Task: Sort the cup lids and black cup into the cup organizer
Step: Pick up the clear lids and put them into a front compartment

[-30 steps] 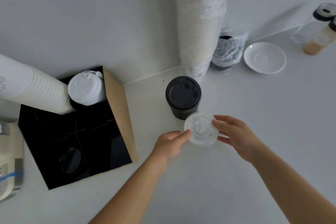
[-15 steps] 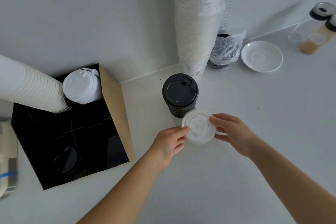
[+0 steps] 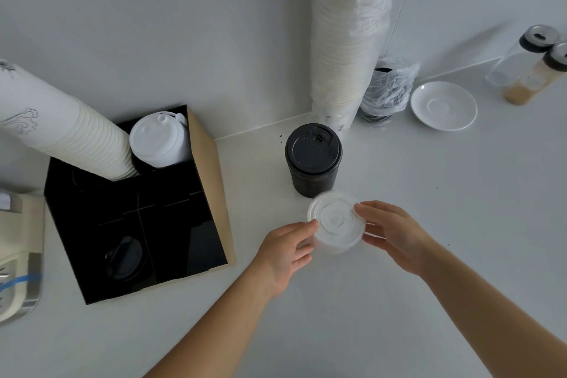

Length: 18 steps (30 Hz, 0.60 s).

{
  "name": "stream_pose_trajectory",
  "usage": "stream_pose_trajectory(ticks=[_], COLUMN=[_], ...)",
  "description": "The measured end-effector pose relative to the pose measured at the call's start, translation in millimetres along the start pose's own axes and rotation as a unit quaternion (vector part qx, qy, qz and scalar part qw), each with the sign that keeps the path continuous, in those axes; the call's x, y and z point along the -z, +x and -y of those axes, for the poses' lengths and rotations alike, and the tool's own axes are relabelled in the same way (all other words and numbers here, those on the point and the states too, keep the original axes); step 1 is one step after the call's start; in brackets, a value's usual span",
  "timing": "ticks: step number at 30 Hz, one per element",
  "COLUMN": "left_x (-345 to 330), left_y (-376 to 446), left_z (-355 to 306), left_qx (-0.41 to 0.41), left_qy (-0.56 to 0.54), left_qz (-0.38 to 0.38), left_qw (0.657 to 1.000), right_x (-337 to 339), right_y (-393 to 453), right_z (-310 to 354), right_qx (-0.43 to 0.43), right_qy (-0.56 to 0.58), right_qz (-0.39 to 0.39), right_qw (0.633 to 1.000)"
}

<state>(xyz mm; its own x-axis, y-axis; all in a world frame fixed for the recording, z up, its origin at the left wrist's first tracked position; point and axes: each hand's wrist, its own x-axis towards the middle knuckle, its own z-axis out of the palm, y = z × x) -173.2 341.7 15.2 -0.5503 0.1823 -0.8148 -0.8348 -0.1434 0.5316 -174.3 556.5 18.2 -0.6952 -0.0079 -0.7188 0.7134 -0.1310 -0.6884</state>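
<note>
A clear round cup lid (image 3: 337, 221), perhaps a small stack, is held between both hands just in front of the black cup (image 3: 313, 159), which stands upright on the white counter with its black lid on. My left hand (image 3: 287, 250) pinches the lid's left rim and my right hand (image 3: 391, 230) grips its right rim. The black cup organizer (image 3: 211, 181) sits to the left; its back slots hold a tall stack of white paper cups (image 3: 61, 135) and white lids (image 3: 158, 139), and black lids (image 3: 124, 258) lie in a front slot.
A tall wrapped column of white cups (image 3: 349, 40) stands behind the black cup, with a bagged dark stack (image 3: 386, 92) beside it. A white saucer (image 3: 443, 106) and two capped bottles (image 3: 534, 67) sit at the far right. A beige appliance (image 3: 18, 248) is at the left edge.
Both hands keep hold of the clear lid; they and the lid have stayed almost in place close to the black cup. The view has shifted slightly.
</note>
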Motion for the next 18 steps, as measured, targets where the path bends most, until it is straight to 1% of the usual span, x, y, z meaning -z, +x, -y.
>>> stream_pose_trajectory(ticks=[7,14,18], left_x=[17,29,39], left_y=[-31,-66,-88], left_z=[5,11,16], left_qx=[-0.043,-0.081,-0.104], left_qy=[-0.008,-0.015,-0.034], left_qz=[0.005,-0.012,-0.022], left_qw=[0.999,0.997,0.994], right_x=[-21,-44,-60], right_y=[-25,-52,-68], right_z=[3,6,7], right_qx=[0.011,0.049,0.057], right_qy=[-0.012,0.011,-0.007], right_qz=[0.017,0.041,0.061], right_qw=[1.0,0.998,0.997])
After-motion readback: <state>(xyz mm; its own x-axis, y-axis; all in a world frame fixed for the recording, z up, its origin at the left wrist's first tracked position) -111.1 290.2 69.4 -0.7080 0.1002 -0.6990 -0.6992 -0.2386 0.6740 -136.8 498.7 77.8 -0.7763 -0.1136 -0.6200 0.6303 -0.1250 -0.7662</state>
